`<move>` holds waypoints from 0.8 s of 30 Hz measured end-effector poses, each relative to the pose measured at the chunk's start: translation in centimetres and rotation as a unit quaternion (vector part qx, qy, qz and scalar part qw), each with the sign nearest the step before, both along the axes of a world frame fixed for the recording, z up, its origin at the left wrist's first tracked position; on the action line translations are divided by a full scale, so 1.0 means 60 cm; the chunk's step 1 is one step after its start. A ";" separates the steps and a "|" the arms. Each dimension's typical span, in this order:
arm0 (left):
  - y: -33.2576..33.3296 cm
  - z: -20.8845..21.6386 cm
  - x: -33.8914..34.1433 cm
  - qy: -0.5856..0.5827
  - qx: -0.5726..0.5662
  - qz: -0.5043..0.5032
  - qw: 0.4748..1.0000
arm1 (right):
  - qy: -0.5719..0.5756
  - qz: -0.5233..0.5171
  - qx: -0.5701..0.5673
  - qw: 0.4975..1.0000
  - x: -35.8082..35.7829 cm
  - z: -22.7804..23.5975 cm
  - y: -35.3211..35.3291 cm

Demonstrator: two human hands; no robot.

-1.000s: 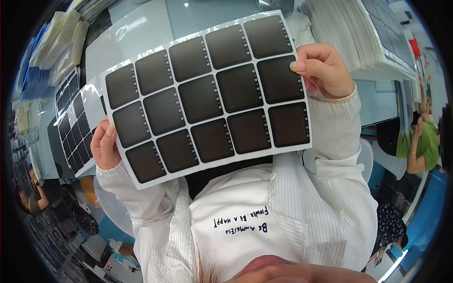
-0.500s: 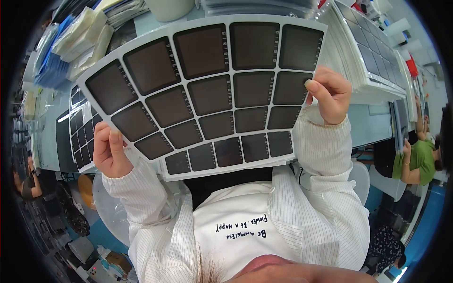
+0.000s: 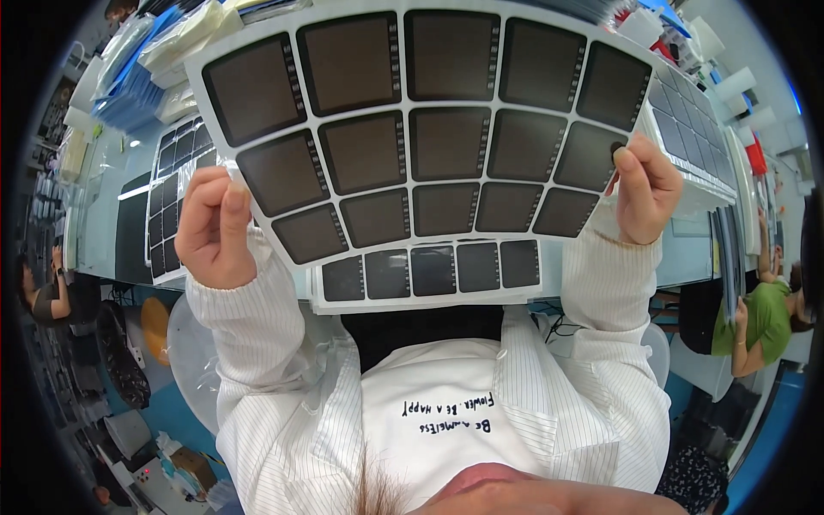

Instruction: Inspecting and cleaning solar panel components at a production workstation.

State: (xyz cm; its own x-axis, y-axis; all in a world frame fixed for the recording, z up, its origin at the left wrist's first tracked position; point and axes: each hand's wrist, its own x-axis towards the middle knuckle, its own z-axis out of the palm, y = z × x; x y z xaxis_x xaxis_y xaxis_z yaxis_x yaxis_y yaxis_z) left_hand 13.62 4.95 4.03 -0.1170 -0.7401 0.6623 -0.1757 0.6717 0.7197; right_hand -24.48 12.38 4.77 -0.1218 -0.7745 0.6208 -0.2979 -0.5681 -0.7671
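Shifted right, the held-up sheet (image 3: 448, 146) is clamped by right hand (image 3: 646, 190) and, seemingly, left hand (image 3: 216, 228); next move likely needs both.

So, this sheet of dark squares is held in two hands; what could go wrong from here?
Held only at its sides by the left hand and right hand, the sheet might bend, as no hand supports its middle.
The right thumb seems to touch a dark square, which could leave a mark.
The sheet partly hides the stacked sheets in this view; if they are close, it may scrape them.
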 end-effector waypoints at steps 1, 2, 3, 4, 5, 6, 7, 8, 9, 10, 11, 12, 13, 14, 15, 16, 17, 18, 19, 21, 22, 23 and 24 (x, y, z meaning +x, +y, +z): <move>0.000 0.008 -0.005 0.001 -0.006 0.009 1.000 | -0.020 -0.013 -0.023 0.999 0.001 0.006 -0.003; -0.002 0.015 -0.007 0.002 -0.008 0.007 1.000 | -0.019 -0.014 -0.025 0.999 0.000 0.012 -0.003; -0.003 0.022 -0.009 0.000 -0.018 0.011 1.000 | -0.016 -0.028 -0.032 0.999 -0.001 0.018 -0.002; -0.003 0.028 -0.010 -0.003 -0.027 0.014 1.000 | -0.013 -0.042 -0.039 0.998 -0.003 0.024 -0.002; -0.003 0.032 -0.010 0.000 -0.032 0.017 0.999 | -0.005 -0.038 -0.054 0.998 -0.005 0.029 -0.003; -0.005 0.037 -0.010 0.002 -0.034 0.014 0.999 | -0.003 -0.042 -0.056 0.998 -0.006 0.035 -0.001; -0.008 0.042 -0.010 -0.007 -0.046 0.025 0.999 | -0.014 -0.046 -0.056 0.997 -0.004 0.041 0.000; -0.010 0.046 -0.009 -0.017 -0.058 0.035 0.998 | -0.026 -0.051 -0.057 0.997 -0.001 0.046 0.001; -0.013 0.047 -0.005 -0.019 -0.066 0.037 0.997 | -0.024 -0.056 -0.058 0.996 0.000 0.050 0.001; -0.017 0.048 -0.003 -0.017 -0.067 0.032 0.997 | -0.021 -0.052 -0.057 0.997 0.002 0.053 0.001; -0.020 0.050 -0.001 -0.016 -0.074 0.032 0.997 | -0.018 -0.049 -0.057 0.997 0.005 0.055 0.003; -0.022 0.050 -0.003 -0.014 -0.081 0.030 0.996 | -0.015 -0.055 -0.058 0.997 0.007 0.057 0.006; -0.020 0.048 -0.004 -0.008 -0.073 0.041 0.996 | -0.014 -0.052 -0.053 0.997 0.010 0.058 0.009; -0.022 0.045 -0.004 -0.006 -0.074 0.033 0.997 | -0.013 -0.049 -0.048 0.998 0.012 0.059 0.012; -0.026 0.042 -0.002 -0.003 -0.073 0.043 0.996 | 0.026 -0.046 -0.048 0.997 0.012 0.061 0.016; -0.028 0.040 -0.004 0.000 -0.073 0.052 0.996 | 0.028 -0.052 -0.051 0.997 0.012 0.061 0.018; -0.027 0.039 -0.009 0.006 -0.070 0.056 0.996 | 0.017 -0.047 -0.046 0.998 0.012 0.062 0.019; -0.025 0.041 -0.009 0.007 -0.074 0.052 0.996 | 0.004 -0.038 -0.043 0.998 0.012 0.064 0.020; -0.024 0.044 -0.006 -0.002 -0.077 0.048 0.996 | 0.013 -0.036 -0.056 0.998 0.012 0.065 0.021; -0.025 0.044 -0.006 -0.016 -0.082 0.042 0.996 | 0.017 -0.046 -0.057 0.997 0.011 0.065 0.026; -0.027 0.044 -0.011 -0.013 -0.084 0.036 0.996 | 0.019 -0.052 -0.054 0.997 0.009 0.066 0.027; -0.027 0.045 -0.016 -0.019 -0.082 0.030 0.996 | 0.020 -0.056 -0.053 0.997 0.007 0.067 0.030; -0.027 0.050 -0.018 -0.025 -0.081 0.025 0.996 | 0.022 -0.061 -0.057 0.996 0.006 0.071 0.037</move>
